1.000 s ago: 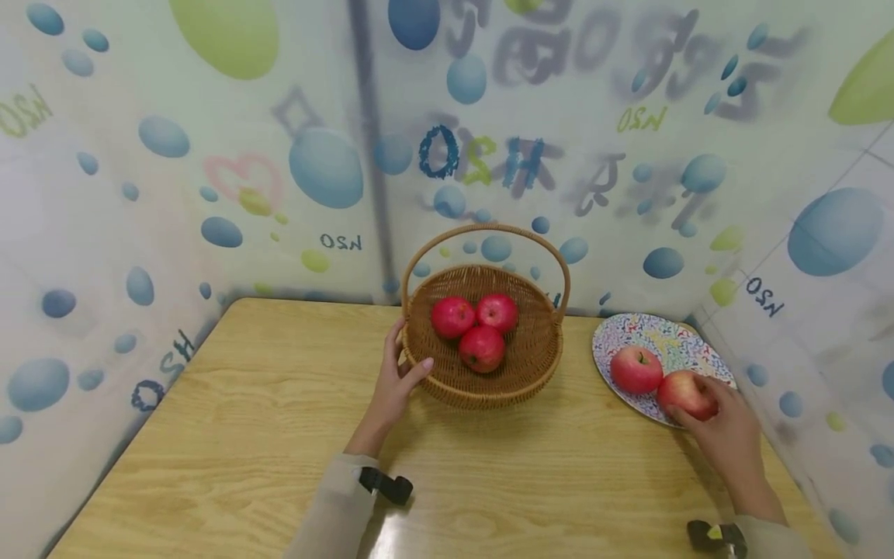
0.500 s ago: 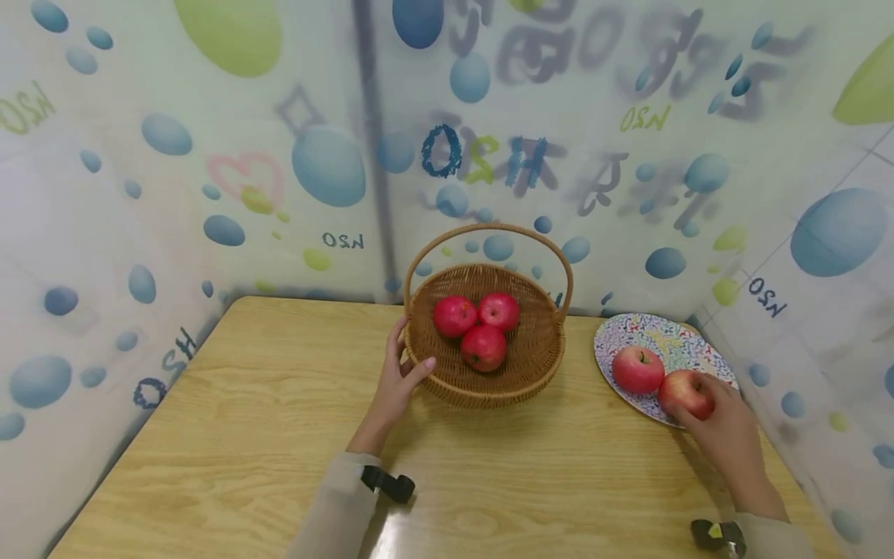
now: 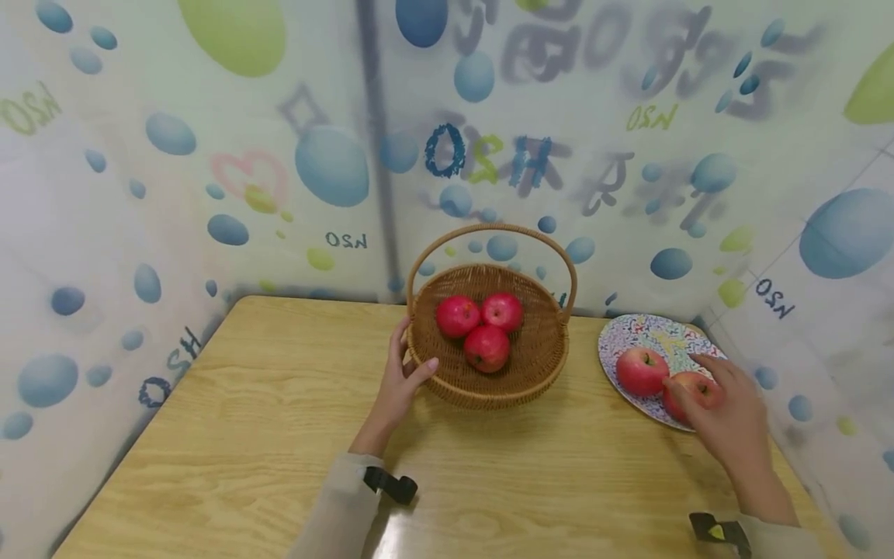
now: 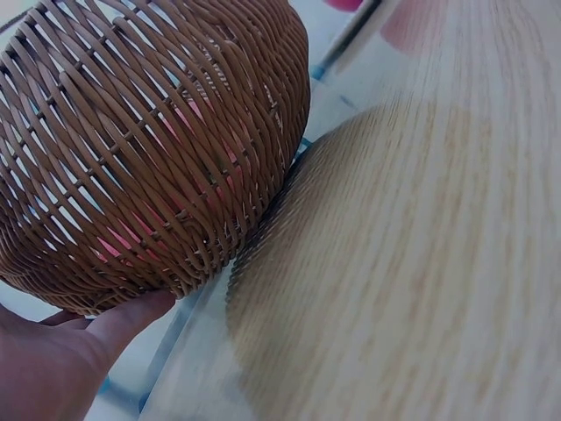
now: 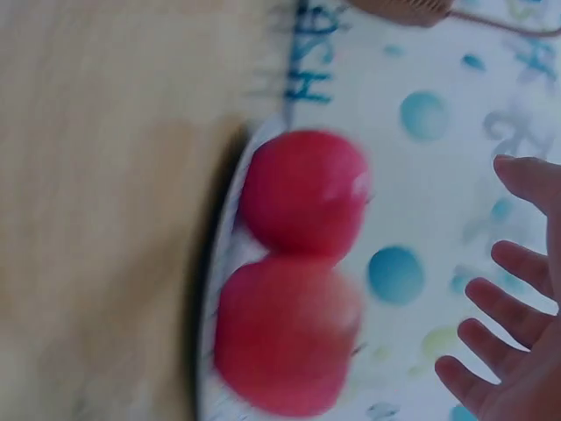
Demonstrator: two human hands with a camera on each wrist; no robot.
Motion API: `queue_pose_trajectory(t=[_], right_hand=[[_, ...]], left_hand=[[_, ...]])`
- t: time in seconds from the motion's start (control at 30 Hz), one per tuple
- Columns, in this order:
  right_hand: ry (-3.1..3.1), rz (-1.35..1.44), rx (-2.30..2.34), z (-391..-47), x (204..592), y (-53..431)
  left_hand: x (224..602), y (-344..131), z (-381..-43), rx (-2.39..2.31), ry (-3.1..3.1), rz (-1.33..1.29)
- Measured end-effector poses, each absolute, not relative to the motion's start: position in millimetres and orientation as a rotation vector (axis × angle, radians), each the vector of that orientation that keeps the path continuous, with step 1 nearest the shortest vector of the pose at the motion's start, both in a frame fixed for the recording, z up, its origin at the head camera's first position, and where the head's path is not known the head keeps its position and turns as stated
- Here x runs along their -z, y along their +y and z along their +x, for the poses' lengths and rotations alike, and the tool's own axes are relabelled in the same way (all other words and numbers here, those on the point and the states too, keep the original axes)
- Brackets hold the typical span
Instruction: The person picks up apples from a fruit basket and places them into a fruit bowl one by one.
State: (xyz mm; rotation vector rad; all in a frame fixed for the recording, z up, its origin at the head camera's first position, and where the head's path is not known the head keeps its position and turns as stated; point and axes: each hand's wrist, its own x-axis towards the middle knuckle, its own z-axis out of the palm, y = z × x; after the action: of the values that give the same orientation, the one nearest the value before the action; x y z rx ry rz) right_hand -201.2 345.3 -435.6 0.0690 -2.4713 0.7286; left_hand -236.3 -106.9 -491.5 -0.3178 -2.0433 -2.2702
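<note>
A brown wicker basket [image 3: 527,353] with an arched handle stands on the table, three red apples [image 3: 487,348] grouped inside it. My left hand [image 3: 396,388] holds the basket's left side, thumb at the front rim and fingers round the far side. In the left wrist view the thumb lies against the weave of the basket [image 4: 149,149]. At the right, two lighter red apples, a rear one [image 3: 641,371] and a front one [image 3: 691,394], lie side by side on a speckled plate [image 3: 618,334]. Over the front apple hovers my right hand [image 3: 733,419], fingers spread and apart from it in the right wrist view.
The wooden table [image 3: 279,435] ends at the back against a wall sheet [image 3: 314,272] printed with blue and green drops. Another printed wall rises close beside the plate on the right. Black wrist cameras [image 3: 391,485] sit on both wrists.
My right hand has let go of the front apple on the plate and lifted slightly, its fingers spreading. The left hand and the basket stay as they were.
</note>
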Motion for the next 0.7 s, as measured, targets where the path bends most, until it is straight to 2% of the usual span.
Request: queue_pose_trajectory(t=[0.33, 0.7], right_hand=[[-2.535, 0.330, -0.763, -204, 397, 282], [-2.656, 0.576, -0.824, -237, 381, 225]], left_hand=[[491, -105, -235, 2.272, -2.041, -0.311], [491, -104, -235, 2.257, -2.046, -0.297]])
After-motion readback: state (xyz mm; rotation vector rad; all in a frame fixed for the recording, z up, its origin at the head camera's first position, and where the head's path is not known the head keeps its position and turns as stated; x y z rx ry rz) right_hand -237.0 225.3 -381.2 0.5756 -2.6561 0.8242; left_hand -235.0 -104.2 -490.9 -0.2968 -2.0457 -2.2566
